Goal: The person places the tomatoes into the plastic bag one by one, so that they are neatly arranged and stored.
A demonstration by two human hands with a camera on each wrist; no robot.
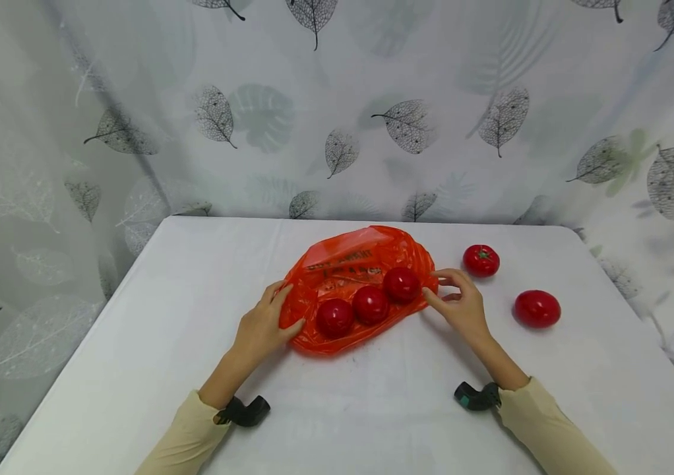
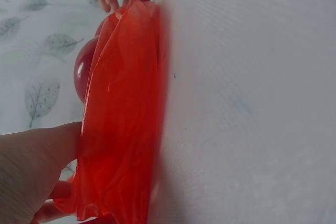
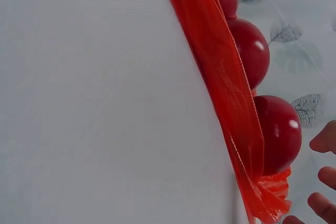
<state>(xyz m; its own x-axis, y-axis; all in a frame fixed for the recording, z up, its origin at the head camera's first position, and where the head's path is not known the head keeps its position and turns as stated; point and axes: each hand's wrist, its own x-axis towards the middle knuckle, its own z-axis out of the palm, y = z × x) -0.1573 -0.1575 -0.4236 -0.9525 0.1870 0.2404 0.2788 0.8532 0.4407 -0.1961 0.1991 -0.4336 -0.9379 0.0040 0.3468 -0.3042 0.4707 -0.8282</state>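
An orange-red plastic bag [image 1: 343,257] with dark lettering lies on the white table. Three shiny red balls, tomato-like, sit in a slanting row at its near side: a left one [image 1: 334,318], a middle one [image 1: 370,305] and a right one [image 1: 401,285]. My left hand [image 1: 262,324] holds the bag's left edge, thumb apart from the fingers. Plastic partly covers those fingers in the left wrist view. At the bag's right end is my right hand [image 1: 461,303], fingers spread, thumb close to the right ball. In the right wrist view its fingertips [image 3: 328,176] stand apart from that ball.
Right of the bag lie a tomato [image 1: 481,260] with a green stem mark and, nearer, a plain red one [image 1: 537,309]. The white table [image 1: 372,409] ends at a leaf-patterned curtain [image 1: 372,99]. Both wrists carry black camera mounts [image 1: 246,411].
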